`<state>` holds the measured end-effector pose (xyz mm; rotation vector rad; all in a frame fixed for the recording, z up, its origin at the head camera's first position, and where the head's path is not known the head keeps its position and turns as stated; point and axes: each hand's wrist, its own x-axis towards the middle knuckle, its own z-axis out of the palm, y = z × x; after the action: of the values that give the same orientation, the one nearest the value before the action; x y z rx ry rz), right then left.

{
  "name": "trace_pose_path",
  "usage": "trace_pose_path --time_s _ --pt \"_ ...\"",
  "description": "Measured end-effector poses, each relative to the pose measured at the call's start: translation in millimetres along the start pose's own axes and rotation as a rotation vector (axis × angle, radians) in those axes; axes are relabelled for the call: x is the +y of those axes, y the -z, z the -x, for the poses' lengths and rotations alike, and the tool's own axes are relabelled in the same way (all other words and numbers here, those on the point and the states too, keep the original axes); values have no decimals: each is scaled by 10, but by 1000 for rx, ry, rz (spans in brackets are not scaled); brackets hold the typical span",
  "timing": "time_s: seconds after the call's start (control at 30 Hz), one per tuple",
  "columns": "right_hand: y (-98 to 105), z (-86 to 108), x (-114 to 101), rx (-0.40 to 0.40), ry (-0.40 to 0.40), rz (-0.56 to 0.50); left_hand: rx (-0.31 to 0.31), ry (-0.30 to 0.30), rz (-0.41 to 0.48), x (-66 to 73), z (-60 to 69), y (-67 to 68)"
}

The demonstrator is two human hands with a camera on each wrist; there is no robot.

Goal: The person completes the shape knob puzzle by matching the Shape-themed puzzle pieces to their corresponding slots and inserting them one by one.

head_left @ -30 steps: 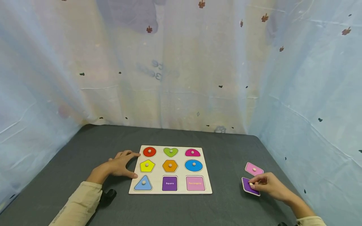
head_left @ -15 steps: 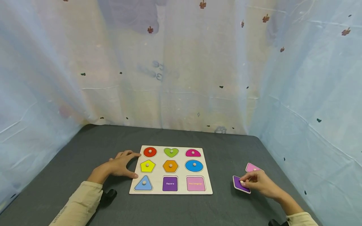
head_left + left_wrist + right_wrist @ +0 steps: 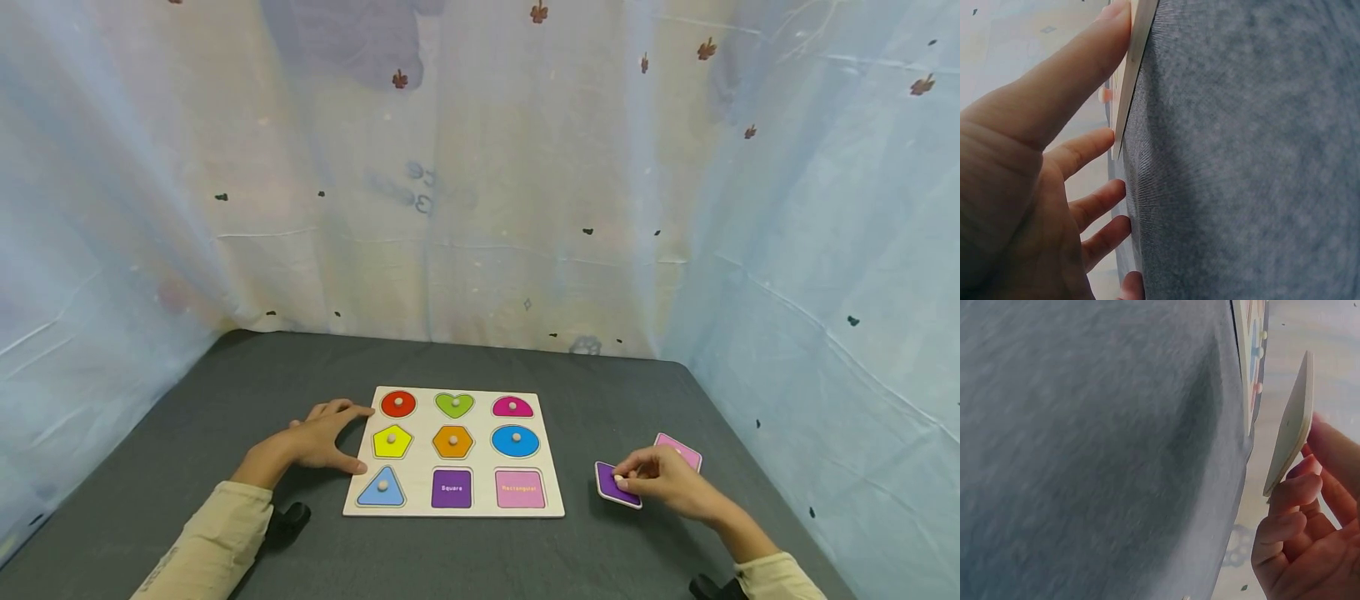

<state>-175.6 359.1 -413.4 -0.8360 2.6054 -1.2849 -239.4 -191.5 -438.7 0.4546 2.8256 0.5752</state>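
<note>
My right hand (image 3: pixel 667 482) pinches the small knob of a purple square puzzle piece (image 3: pixel 609 486), held tilted above the table to the right of the board. In the right wrist view the piece (image 3: pixel 1293 422) shows its pale underside and edge, raised off the cloth. A wooden shape puzzle board (image 3: pixel 480 510) lies flat in front of me. Thumb and fingertip of my left hand (image 3: pixel 318 437) touch its left edge, the fingers spread. On the board, a purple recess (image 3: pixel 451 498) reads "Square" and a pink recess (image 3: pixel 519 500) reads "Rectangular"; neither has a knob.
A pink puzzle piece (image 3: pixel 686 451) lies on the grey cloth-covered table (image 3: pixel 480 558), partly hidden behind my right hand. Several knobbed shapes, such as the blue oval (image 3: pixel 501 442) and orange hexagon (image 3: pixel 453 451), sit in the board. A patterned curtain (image 3: pixel 480 275) surrounds the table.
My right hand has moved left with the purple square piece, from beside the pink piece towards the board. The left hand and the board stay in place.
</note>
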Motion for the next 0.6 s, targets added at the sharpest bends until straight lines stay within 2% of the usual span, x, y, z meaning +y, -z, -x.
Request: trace_pose_path --time_s 0.27,0.6 --pt "-107 -149 -75 -13 28 -7 -4 -4 4 13 18 12" --pt "-190 -266 -105 -31 -13 7 0 -13 -1 -19 4 3"
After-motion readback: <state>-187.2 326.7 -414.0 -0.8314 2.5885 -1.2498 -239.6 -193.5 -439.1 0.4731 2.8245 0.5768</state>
